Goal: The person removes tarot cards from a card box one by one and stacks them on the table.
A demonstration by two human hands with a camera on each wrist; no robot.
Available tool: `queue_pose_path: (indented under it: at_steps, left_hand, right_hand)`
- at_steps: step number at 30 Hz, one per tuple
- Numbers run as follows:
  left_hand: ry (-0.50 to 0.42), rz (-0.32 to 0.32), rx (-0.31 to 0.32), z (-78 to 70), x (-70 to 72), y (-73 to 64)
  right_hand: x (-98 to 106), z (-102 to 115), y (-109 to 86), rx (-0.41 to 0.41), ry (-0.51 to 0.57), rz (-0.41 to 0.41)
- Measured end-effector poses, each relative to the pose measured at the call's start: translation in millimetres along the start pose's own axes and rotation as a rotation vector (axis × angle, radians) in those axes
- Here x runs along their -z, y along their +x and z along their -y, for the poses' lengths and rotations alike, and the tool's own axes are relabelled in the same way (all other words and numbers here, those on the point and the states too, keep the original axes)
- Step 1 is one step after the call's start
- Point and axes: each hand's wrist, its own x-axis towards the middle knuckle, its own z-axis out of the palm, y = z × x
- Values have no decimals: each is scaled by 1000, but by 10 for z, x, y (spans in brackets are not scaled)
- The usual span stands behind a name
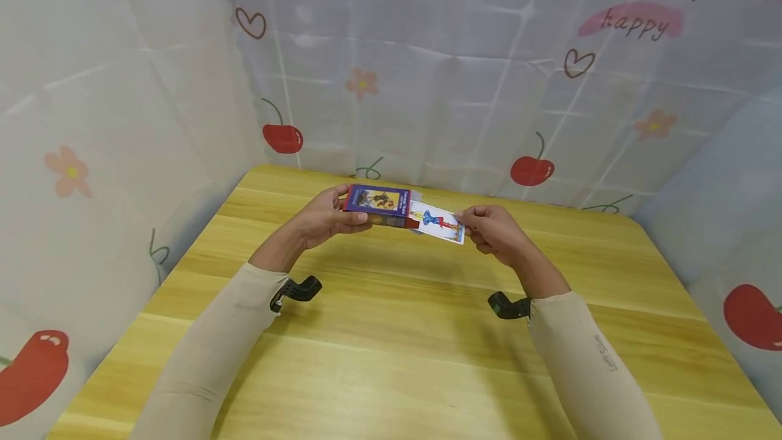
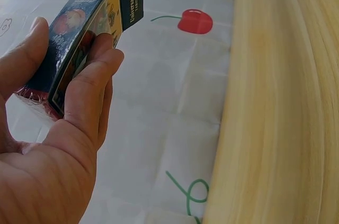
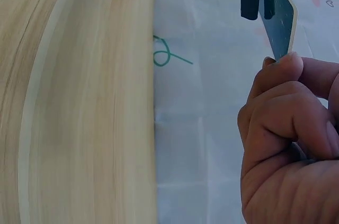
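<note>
My left hand [image 1: 322, 219] grips a dark blue tarot card box [image 1: 380, 199], thumb along the near side and fingers around the far side. The box lies nearly level above the back part of the table, a picture on its top face and its right end open. Out of that end sticks a white-edged tarot card [image 1: 435, 221] with a figure in blue and red. Its outer corner is pinched between thumb and forefinger of my right hand [image 1: 496, 233]. Seen from the right wrist, the card's dark back [image 3: 283, 28] faces the camera. The card's inner end is hidden in the box.
The wooden table [image 1: 391, 358] reaches back to a white curtain [image 1: 427, 107] printed with cherries, flowers and hearts, which also hangs at both sides. A black wrist mount [image 1: 303, 288] juts from the left sleeve, another black mount [image 1: 508, 305] from the right.
</note>
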Motion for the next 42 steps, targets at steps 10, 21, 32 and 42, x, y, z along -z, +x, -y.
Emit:
queue_pose_path:
  at_steps: [10,21,32,42]
  left_hand:
    - [0,-11,10,-2,13,-4]
    - [4,-10,8,3,6,-6]
    - [6,-2,0,-12,-16,2]
    - [13,-24,1,-33,6,-15]
  right_hand:
    - [63,-58,-143,6,38,82]
    - [-35,-113,-192,-51,71,153]
    - [-111,-203,-269,-14,170,93]
    - [157,-419,-368,-35,156,39]
